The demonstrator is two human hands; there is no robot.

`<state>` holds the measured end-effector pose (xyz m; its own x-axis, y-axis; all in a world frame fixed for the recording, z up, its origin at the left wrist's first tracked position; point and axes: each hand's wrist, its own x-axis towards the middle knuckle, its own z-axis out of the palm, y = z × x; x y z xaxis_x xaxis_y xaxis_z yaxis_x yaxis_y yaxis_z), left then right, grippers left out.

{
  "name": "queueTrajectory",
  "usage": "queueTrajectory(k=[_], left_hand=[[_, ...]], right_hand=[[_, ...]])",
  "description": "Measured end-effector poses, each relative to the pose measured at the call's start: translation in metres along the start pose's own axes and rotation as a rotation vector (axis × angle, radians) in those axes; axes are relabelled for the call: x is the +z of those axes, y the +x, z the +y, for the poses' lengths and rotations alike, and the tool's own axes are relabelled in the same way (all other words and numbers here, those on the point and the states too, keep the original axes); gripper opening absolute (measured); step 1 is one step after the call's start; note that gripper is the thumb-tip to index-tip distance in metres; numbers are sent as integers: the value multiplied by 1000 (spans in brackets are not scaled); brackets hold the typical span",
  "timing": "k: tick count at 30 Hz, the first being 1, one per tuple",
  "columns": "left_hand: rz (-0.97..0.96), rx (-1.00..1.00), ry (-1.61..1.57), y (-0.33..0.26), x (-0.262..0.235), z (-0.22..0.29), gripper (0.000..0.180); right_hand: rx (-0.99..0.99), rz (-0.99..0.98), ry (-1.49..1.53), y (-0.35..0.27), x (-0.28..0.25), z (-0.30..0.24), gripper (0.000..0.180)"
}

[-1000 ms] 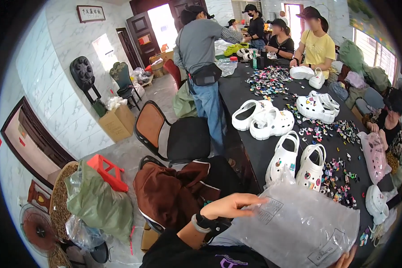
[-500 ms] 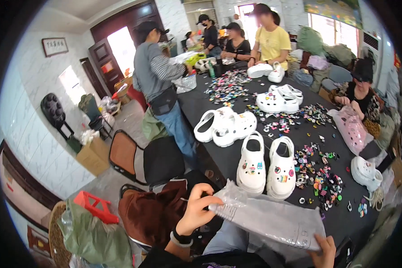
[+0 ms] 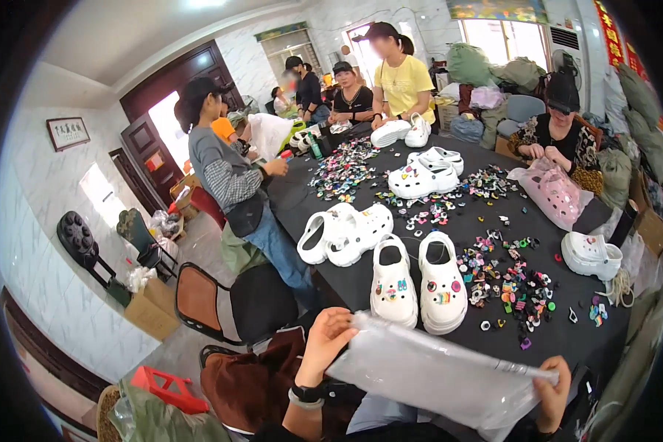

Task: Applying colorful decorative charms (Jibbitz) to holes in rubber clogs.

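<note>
A clear plastic bag [image 3: 438, 372] is stretched flat between my hands at the table's near edge. My left hand [image 3: 328, 342] pinches its upper left corner, and a dark band and a pale band circle that wrist. My right hand [image 3: 555, 390] grips the opposite corner. Just beyond the bag stands a pair of white clogs, the left clog [image 3: 395, 291] and the right clog [image 3: 443, 287], toes toward me, with colourful charms on their uppers. Another pair of white clogs [image 3: 346, 234] sits to their left.
Loose shoe charms [image 3: 512, 283] lie in heaps along the dark table [image 3: 339, 283]. More white clogs [image 3: 423, 175] stand farther back, and another pair [image 3: 591, 254] at the right. A person at right handles a bagged pink clog [image 3: 552, 193]. Several people stand or sit around the table. A chair [image 3: 202, 302] is left.
My right hand has risen to the bag's upper right corner, and the bag is turned and spread wider. The view has shifted. The person in grey at left has turned, an arm over the table.
</note>
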<state>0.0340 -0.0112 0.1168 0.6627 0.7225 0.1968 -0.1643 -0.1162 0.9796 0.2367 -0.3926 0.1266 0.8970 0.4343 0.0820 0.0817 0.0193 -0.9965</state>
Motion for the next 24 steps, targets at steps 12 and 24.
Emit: queueTrajectory(k=[12,24], left_hand=[[-875,-225,-154,-44,81,-15,112],[-835,-476,-427,-61,62,-57,98]], right_hand=[[-125,-458,602,-5,75,12,35],[-23,-681,330,-4,144,-2,42]])
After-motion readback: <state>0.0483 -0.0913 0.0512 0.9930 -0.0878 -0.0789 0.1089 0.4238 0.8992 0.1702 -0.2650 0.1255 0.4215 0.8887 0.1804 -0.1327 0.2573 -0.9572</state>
